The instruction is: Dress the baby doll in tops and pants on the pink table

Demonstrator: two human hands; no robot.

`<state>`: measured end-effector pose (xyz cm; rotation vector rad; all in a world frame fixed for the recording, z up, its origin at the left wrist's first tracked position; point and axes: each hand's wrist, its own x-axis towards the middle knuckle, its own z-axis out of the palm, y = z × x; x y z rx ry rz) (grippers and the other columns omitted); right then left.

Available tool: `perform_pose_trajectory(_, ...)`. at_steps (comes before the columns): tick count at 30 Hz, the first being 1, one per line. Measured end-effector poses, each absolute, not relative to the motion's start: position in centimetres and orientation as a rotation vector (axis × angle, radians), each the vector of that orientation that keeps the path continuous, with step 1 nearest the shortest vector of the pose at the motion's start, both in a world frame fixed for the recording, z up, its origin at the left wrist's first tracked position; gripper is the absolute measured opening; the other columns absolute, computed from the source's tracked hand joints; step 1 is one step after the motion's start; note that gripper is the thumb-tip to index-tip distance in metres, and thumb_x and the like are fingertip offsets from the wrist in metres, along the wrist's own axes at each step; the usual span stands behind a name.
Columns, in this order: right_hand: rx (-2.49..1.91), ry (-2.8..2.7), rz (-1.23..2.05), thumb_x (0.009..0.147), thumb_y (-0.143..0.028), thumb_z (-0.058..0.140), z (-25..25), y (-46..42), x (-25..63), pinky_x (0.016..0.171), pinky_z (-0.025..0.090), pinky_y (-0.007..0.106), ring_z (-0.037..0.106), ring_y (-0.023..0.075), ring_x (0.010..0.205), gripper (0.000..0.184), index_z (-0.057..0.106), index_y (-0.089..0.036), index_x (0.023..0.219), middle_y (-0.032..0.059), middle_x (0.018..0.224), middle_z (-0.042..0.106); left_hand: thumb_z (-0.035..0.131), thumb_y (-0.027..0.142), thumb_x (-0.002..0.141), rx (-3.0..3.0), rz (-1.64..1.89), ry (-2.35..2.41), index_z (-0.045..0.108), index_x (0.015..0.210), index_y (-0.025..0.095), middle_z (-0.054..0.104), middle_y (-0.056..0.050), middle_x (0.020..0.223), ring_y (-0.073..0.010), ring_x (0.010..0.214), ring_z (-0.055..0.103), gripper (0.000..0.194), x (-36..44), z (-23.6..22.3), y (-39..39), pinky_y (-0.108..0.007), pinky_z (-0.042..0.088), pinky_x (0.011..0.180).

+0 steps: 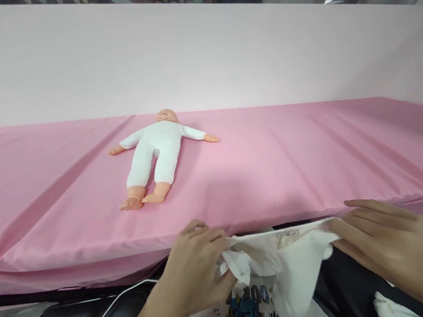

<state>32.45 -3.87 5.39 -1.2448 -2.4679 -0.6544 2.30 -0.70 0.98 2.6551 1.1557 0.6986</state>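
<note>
White cord (116,299) curves at lower left. One doll (159,143), white-suited, lies face up, arms spread, on pink sheet (258,174) before white wall (201,55). Left hand (198,269) grips bunched end of white cloth (296,265), held at sheet's near edge; small label (288,237) unreadable. Blue-and-olive print (245,314) below carries unclear lettering. Right hand (395,245) pinches other end, outer fingers extended. Two lit panels overhead.

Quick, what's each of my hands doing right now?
Left hand: closed on the white shirt, gripping its edge.
Right hand: holding the shirt's other end, fingers mostly extended.
</note>
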Motion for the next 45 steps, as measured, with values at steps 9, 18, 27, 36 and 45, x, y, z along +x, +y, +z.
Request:
perform_pose_trajectory(9,-0.979,-2.424,-0.924,0.095,-0.041,0.046,6.8,-4.2,31.1,0.065,0.041,0.035,0.054,0.0181,0.06,0.043,0.047,-0.022,0.056,0.0026,0.055,0.05,0.052,0.011,0.076,2.494,1.178,0.988,0.045,0.056,0.016,0.047,0.003,0.058,-0.0063,0.05,0.037,0.022,4.0,1.9,-1.3,-0.02,0.029,0.048)
perform_pose_trajectory(18,-1.49,-2.002,0.09,0.086,-0.034,0.055,4.1,-2.7,30.4,0.039,0.036,0.019,0.046,0.0089,0.045,0.03,0.044,-0.021,0.061,-0.0042,0.056,0.046,0.051,0.008,0.07,2.241,1.041,1.024,0.043,0.064,0.018,0.046,0.004,0.058,-0.0076,0.052,0.039,0.014,6.8,-0.7,-0.9,-0.02,0.025,0.049)
perform_pose_trajectory(27,-1.483,-1.274,-0.211,0.082,-0.019,0.06,-4.2,-2.6,23.1,0.049,0.047,0.021,0.054,0.0121,0.057,0.013,0.047,-0.021,0.086,-0.0001,0.072,0.053,0.053,0.011,0.074,1.588,1.096,1.009,0.046,0.078,0.019,0.044,0.007,0.057,-0.0071,0.05,0.037,0.011,10.9,-2.9,-0.4,-0.019,0.026,0.05)
perform_pose_trajectory(36,-1.121,-1.679,0.009,0.085,-0.027,0.053,-5.8,-5.3,21.1,0.07,0.056,0.039,0.059,0.0252,0.095,0.048,0.039,-0.019,0.131,0.0156,0.111,0.05,0.055,0.035,0.089,0.785,1.18,0.569,0.044,0.099,0.021,0.049,0.002,0.086,-0.0067,0.069,0.045,0.021,10.7,-3.0,-3.8,-0.018,0.04,0.064)
perform_pose_trajectory(45,-1.205,-1.618,0.175,0.09,-0.027,0.048,-6.2,-5.0,22.7,0.062,0.057,0.033,0.067,0.0234,0.081,0.038,0.044,-0.024,0.128,0.0107,0.098,0.066,0.033,0.026,0.099,1.716,1.281,0.711,0.006,0.138,0.028,0.058,-0.014,0.121,-0.0209,0.108,0.058,0.047,9.9,-2.7,-6.1,-0.043,0.047,0.095)
